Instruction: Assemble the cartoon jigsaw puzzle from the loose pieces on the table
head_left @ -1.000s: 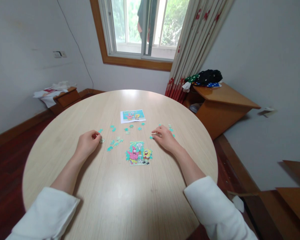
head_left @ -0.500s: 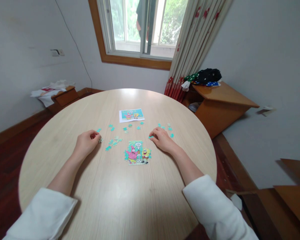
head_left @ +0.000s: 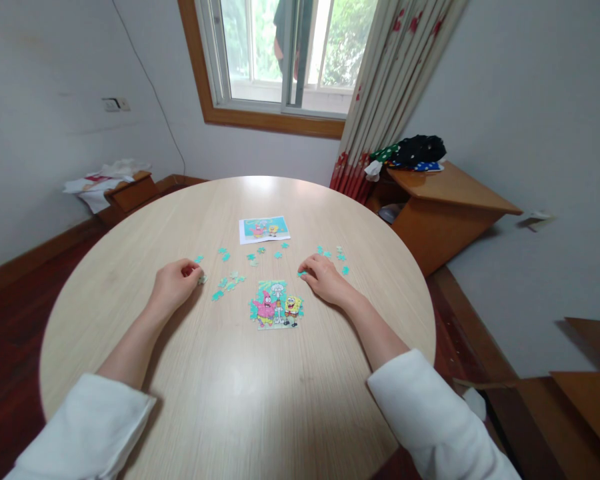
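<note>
On the left of the table my left hand (head_left: 177, 285) is curled, thumb and forefinger pinched at a pale jigsaw piece (head_left: 203, 279). My right hand (head_left: 324, 279) rests on the other side with bent fingers closed at a teal jigsaw piece (head_left: 301, 273), partly covered by the fingertips. Between the hands and slightly nearer lies a partly joined jigsaw puzzle (head_left: 279, 307) with pink, pale and yellow cartoon figures. Loose teal and pale pieces (head_left: 228, 283) lie in a cluster beside my left hand. More pieces (head_left: 341, 257) are scattered beyond my right hand.
A printed reference picture (head_left: 265, 230) lies beyond the puzzle on the round wooden table (head_left: 220, 393). Several loose pieces (head_left: 251, 257) lie just below it. A wooden cabinet (head_left: 445, 190) with cloths on top stands at the back right, beside a curtain (head_left: 380, 87).
Both hands stay at the same pieces. The whole view has shifted very slightly; nothing on the table has visibly moved.
</note>
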The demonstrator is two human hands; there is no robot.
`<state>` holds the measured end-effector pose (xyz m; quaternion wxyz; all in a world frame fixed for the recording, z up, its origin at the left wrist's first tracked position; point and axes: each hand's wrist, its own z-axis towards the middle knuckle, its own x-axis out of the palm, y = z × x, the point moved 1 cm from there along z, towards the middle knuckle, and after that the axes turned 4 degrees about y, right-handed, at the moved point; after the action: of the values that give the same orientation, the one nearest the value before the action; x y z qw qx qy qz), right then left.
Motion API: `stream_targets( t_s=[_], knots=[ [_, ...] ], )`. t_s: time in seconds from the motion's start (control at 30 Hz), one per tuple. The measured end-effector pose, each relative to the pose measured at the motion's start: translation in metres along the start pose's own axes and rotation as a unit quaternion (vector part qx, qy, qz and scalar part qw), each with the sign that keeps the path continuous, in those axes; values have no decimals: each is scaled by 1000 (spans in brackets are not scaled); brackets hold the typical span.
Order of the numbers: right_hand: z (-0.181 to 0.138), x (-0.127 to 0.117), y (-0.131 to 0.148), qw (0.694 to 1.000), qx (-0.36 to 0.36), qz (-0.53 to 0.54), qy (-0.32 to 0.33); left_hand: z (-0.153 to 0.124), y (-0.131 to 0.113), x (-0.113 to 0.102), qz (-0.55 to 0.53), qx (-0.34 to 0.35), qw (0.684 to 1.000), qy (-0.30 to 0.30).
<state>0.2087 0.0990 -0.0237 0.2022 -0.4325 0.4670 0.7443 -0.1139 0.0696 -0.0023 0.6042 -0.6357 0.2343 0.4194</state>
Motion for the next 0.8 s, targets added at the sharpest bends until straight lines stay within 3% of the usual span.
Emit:
stream_targets(
  t_s=[0.2, 0.37, 0.57, 0.8],
  knots=[
    [0, -1, 1, 1000, -15, 15, -8, 0, -1, 0, -12, 3, 1000, 4],
    [-2, -4, 12, 992, -80, 94, -36, -1, -2, -1, -23, -8, 1000, -1],
    [-6, 0, 21, 985, -107, 116, 77, -2, -3, -2, -23, -15, 1000, 0],
    [-8, 1, 24, 983, -109, 105, 106, -4, -6, -4, -28, -20, 999, -3]
  ],
)
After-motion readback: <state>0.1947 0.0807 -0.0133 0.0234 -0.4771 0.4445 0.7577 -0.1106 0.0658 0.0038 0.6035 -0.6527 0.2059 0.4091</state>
